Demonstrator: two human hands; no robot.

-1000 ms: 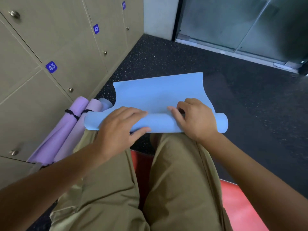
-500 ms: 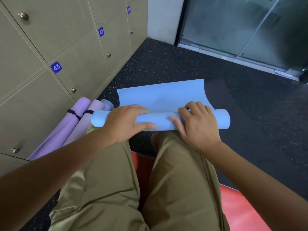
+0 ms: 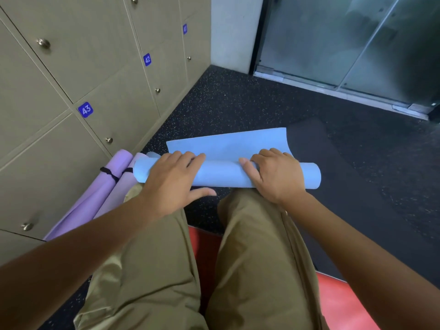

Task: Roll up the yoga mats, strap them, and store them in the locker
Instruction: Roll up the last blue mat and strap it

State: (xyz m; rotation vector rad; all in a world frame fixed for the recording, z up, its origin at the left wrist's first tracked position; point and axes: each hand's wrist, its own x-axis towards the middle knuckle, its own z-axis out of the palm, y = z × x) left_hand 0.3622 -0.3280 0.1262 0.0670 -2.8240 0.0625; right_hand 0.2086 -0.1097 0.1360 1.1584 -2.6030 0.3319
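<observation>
A light blue yoga mat (image 3: pixel 221 175) lies on the dark floor just past my knees, mostly rolled into a tube. A short flat stretch of it still extends away from me. My left hand (image 3: pixel 171 184) wraps over the left part of the roll, fingers over the top and thumb on the near side. My right hand (image 3: pixel 276 177) grips the right part with curled fingers. Two rolled purple mats (image 3: pixel 104 186) lean against the lockers (image 3: pixel 119 110) on the left, each bound with a black strap (image 3: pixel 109 173). All locker doors in view are closed.
I am seated with both knees under the roll, on something red (image 3: pixel 340 303). The numbered beige lockers run along the left wall. A glass door (image 3: pixel 345 44) stands at the far right. Dark speckled floor (image 3: pixel 238 103) stretches ahead.
Both hands have rolled the blue mat further away from me, so the flat part is shorter. The hands shifted forward with the roll.
</observation>
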